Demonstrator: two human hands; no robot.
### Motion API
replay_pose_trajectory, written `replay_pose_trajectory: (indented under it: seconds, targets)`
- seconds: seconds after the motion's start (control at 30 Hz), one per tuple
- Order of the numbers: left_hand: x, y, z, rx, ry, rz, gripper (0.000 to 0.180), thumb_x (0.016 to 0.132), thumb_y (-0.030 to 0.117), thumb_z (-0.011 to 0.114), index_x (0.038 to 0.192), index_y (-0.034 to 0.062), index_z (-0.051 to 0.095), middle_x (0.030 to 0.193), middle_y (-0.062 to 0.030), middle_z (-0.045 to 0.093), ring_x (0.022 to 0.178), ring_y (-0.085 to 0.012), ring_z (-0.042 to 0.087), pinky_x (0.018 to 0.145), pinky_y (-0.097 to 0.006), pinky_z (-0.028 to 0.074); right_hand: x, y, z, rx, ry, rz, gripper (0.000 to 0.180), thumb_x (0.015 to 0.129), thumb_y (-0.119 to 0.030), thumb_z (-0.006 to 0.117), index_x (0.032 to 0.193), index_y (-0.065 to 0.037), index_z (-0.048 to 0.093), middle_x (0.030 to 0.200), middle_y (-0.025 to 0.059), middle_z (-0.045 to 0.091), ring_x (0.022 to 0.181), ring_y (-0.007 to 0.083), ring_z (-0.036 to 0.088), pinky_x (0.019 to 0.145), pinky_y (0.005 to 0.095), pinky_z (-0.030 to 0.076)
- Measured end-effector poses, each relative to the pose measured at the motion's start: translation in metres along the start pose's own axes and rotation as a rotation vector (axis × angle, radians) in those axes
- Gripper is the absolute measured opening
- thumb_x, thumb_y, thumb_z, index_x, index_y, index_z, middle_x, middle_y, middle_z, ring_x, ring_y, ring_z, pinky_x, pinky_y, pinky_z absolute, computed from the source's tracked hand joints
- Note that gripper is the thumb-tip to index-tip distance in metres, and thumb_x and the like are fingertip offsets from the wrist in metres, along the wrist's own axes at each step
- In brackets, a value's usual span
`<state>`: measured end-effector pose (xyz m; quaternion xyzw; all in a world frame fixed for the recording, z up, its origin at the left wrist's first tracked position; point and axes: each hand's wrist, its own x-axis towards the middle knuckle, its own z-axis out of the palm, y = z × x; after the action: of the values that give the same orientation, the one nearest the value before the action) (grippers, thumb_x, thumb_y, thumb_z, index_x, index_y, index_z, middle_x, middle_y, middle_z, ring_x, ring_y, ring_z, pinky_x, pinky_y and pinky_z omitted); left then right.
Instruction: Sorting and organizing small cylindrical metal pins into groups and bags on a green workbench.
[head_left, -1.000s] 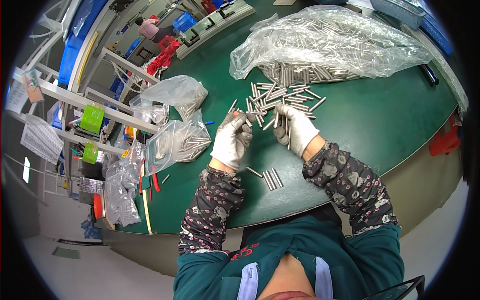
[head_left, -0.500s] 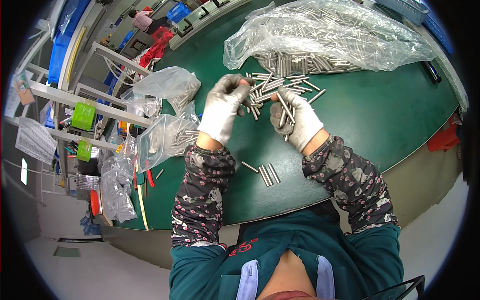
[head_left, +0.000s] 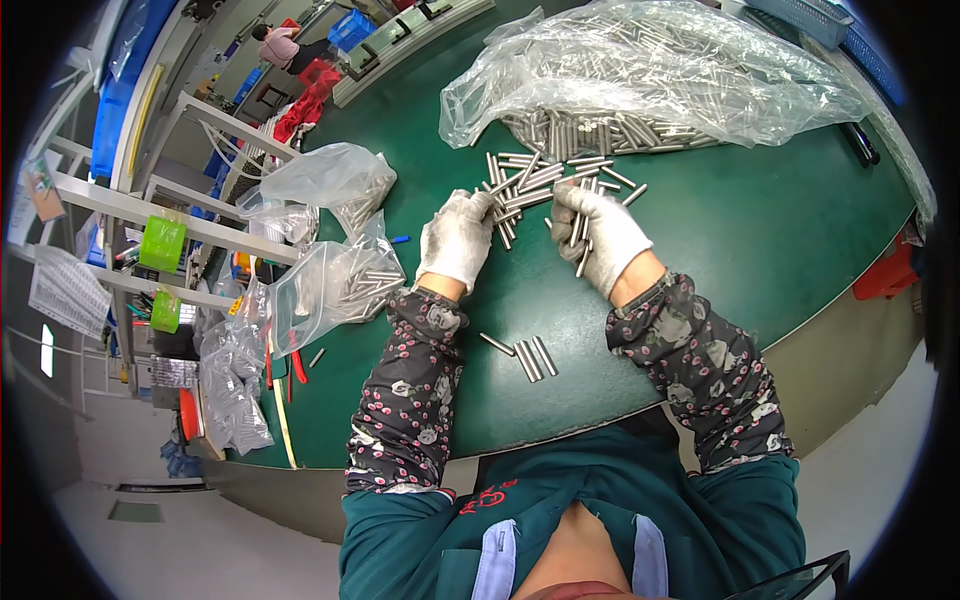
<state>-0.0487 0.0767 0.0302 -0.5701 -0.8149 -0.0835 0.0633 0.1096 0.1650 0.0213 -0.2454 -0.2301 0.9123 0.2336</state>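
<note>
My right hand (head_left: pixel 608 235), in a pale glove, is closed on several short metal pins (head_left: pixel 584 260), which stick out between its fingers. Beside the left edge of a loose pile of metal pins (head_left: pixel 530 180), my left hand (head_left: pixel 456 238) is also gloved, with its fingers bent together. What those fingertips pinch, if anything, is hidden. Nearer to me, a few separate pins (head_left: pixel 532 362) lie on the green tabletop (head_left: pixel 610 350). Behind the pile, a large clear plastic bag (head_left: pixel 650 70) spreads over a heap of many more pins.
Smaller clear bags with pins (head_left: pixel 365 290) lie left of my left hand. Red-handled pliers (head_left: pixel 298 366) and a single pin (head_left: pixel 317 357) are near the left edge. Blue baskets (head_left: pixel 810 20) stand far right; another person (head_left: pixel 280 48) is in the background.
My left hand has drawn back slightly toward me, and its fingers have come together at the pile's left edge. The right hand keeps its pins, now turned more upright.
</note>
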Motion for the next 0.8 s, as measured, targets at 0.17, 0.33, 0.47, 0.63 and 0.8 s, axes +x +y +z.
replay_pose_trajectory:
  seconds: [0.17, 0.33, 0.47, 0.63, 0.8]
  targets:
    - [-0.003, -0.005, -0.005, -0.165, 0.081, 0.049, 0.024, 0.072, 0.011, 0.06, 0.095, 0.008, 0.055, 0.086, -0.0105, 0.054, 0.081, -0.0289, 0.056, 0.068, -0.036, 0.046, 0.006, 0.008, -0.004, -0.278, 0.098, -0.012, 0.008, 0.078, -0.017, 0.057, 0.077, -0.015, 0.05, 0.06, -0.0029, 0.048, 0.046, 0.0084, 0.045, 0.038, 0.0194, 0.03]
    - [-0.008, -0.005, 0.005, 0.009, -0.117, -0.019, 0.022, 0.072, 0.016, 0.061, 0.093, 0.01, 0.056, 0.094, -0.01, 0.053, 0.086, -0.0281, 0.055, 0.071, -0.039, 0.047, 0.007, 0.007, -0.005, -0.22, 0.069, -0.032, 0.011, 0.078, -0.018, 0.058, 0.072, -0.014, 0.05, 0.059, -0.0022, 0.05, 0.045, 0.0088, 0.045, 0.036, 0.0207, 0.03]
    - [-0.01, 0.003, -0.011, -0.151, 0.131, 0.149, 0.021, 0.07, 0.008, 0.063, 0.09, 0.0068, 0.055, 0.084, -0.0095, 0.056, 0.077, -0.0285, 0.057, 0.065, -0.035, 0.046, 0.004, 0.009, 0.0, -0.3, 0.105, -0.051, 0.015, 0.078, -0.022, 0.059, 0.071, -0.012, 0.05, 0.06, -0.0008, 0.049, 0.044, 0.0085, 0.043, 0.034, 0.0206, 0.029]
    - [-0.011, 0.019, -0.035, -0.276, 0.171, 0.309, 0.019, 0.071, 0.009, 0.064, 0.088, 0.0074, 0.055, 0.076, -0.0075, 0.056, 0.07, -0.0223, 0.057, 0.061, -0.031, 0.047, 0.003, 0.01, 0.001, -0.317, -0.032, 0.032, 0.014, 0.08, -0.022, 0.058, 0.075, -0.01, 0.052, 0.062, 0.0005, 0.05, 0.042, 0.0075, 0.042, 0.032, 0.0201, 0.027]
    - [-0.02, 0.032, -0.038, -1.155, -0.074, -0.169, 0.02, 0.076, 0.002, 0.061, 0.095, 0.0025, 0.054, 0.082, 0.0012, 0.058, 0.07, -0.0054, 0.052, 0.062, -0.018, 0.043, 0.004, 0.021, -0.003, -0.227, -0.141, 0.069, 0.008, 0.081, -0.016, 0.055, 0.086, -0.01, 0.052, 0.064, 0.0006, 0.052, 0.042, 0.0074, 0.043, 0.032, 0.0192, 0.028]
